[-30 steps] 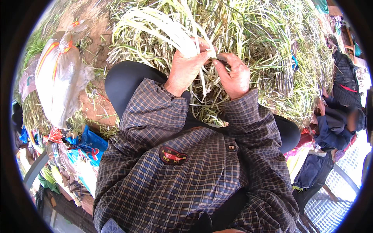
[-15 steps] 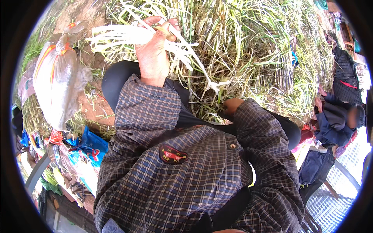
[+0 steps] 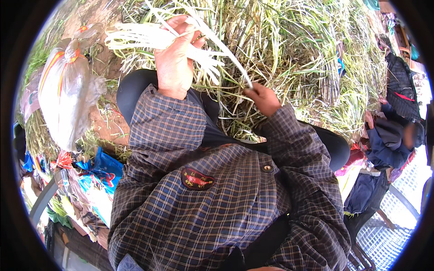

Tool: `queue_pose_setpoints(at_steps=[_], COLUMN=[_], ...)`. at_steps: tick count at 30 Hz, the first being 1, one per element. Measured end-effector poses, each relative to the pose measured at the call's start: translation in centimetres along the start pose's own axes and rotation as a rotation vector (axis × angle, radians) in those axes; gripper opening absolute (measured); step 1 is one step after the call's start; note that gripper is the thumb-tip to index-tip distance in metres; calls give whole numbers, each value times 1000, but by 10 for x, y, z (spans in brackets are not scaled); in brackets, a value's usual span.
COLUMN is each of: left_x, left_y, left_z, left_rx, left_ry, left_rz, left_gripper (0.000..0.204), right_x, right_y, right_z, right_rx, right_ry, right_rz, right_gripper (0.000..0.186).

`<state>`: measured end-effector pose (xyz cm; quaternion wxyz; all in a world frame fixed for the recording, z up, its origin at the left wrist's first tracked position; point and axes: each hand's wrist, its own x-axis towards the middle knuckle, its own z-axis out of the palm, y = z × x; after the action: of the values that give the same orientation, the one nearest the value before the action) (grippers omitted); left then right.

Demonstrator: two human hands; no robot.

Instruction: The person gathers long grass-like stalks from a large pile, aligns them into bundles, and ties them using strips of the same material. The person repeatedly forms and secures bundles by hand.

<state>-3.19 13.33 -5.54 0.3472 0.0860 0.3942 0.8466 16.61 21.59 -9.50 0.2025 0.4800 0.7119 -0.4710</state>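
A bundle of slim white stalks (image 3: pixel 135 37), scallion-like, lies across my left hand (image 3: pixel 174 56), which is closed round it. From that same hand one longer white stalk (image 3: pixel 226 50) slants down to the right. The fingers of my right hand (image 3: pixel 264 97) are pinched at its lower end, so the tip is hidden. Under and beyond both hands spreads a thick heap of green and yellowish leafy stalks (image 3: pixel 275 54). My knees lie on either side of the near part of it.
A tied, filled translucent plastic bag (image 3: pixel 63 99) stands at the left on brown soil (image 3: pixel 110 126). Behind it are a blue bag (image 3: pixel 108 169) and other bags. At the right, another person in dark clothes (image 3: pixel 389 140) sits near a white woven mesh sheet (image 3: pixel 384 239).
My right hand has risen from low by my lap to the lower end of the long stalk, which hung loose with a frayed tip before. My left hand has shifted slightly.
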Motion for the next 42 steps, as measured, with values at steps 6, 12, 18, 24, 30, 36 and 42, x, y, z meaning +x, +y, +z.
queue_pose_setpoints(at_steps=[6,12,18,24,30,36,42], left_x=[-24,-31,-9,1,-34,-16,-20], left_y=[-26,-43,-32,-29,-53,-23,-35], left_z=[13,11,6,0,17,11,16], left_rx=[122,11,19,-150,-198,-217,-164], left_ry=[-184,-270,-6,5,11,-229,-145], left_rz=[-298,-382,-130,-41,-412,-59,-416], left_gripper=[8,20,23,14,10,15,21], right_x=[-23,-33,-31,-16,-33,-7,80], right_y=[-12,-33,26,53,-10,-4,49], right_z=[-15,-7,11,17,16,18,-53], right_rx=[522,33,438,-412,705,454,888], right_ry=[331,280,169,170,491,72,642], right_rz=[-673,-759,-285,-98,-691,-313,-126], right_gripper=[22,34,34,33,34,43,24])
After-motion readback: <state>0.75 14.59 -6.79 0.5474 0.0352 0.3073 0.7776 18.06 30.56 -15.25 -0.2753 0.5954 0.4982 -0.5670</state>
